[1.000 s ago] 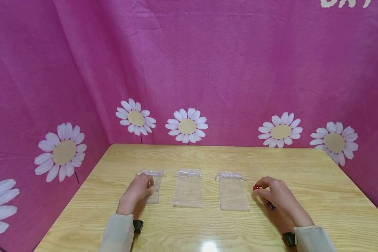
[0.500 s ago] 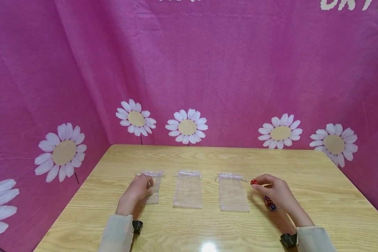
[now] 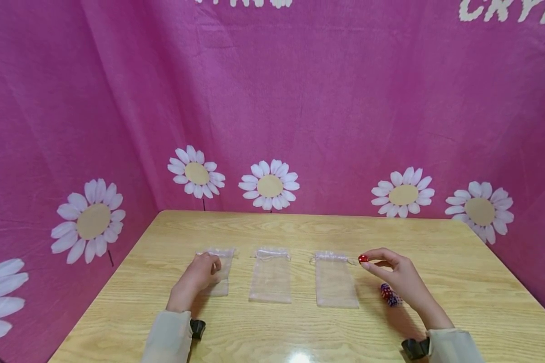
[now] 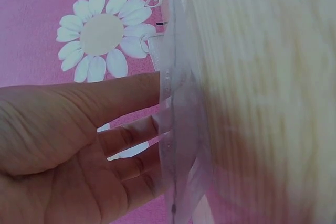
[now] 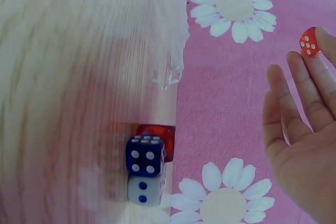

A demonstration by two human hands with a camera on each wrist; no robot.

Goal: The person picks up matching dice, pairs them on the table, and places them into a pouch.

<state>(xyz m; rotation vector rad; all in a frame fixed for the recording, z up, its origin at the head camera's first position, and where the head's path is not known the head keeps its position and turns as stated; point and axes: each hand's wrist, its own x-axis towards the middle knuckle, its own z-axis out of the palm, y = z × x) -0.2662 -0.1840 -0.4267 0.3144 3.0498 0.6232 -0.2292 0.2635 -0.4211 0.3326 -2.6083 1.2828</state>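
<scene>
A small red die with white pips is pinched by my right hand, raised over the table. The right wrist view shows the red die at the fingertips, the other fingers loosely extended. Below that hand sit a blue die, a white die and another red die, close together. My left hand rests over the left sheer drawstring bag, fingers loosely bent. In the left wrist view its fingertips show through the sheer fabric, thumb apart from the lower fingers.
Two more sheer bags lie flat in a row: the middle bag and the right bag, drawstring tops toward the back. They lie on a wooden table. A pink flower-printed cloth hangs behind and at the sides.
My right hand has lifted the red die up and slightly left, away from the other dice, which now show more clearly. The left hand stays over the left bag.
</scene>
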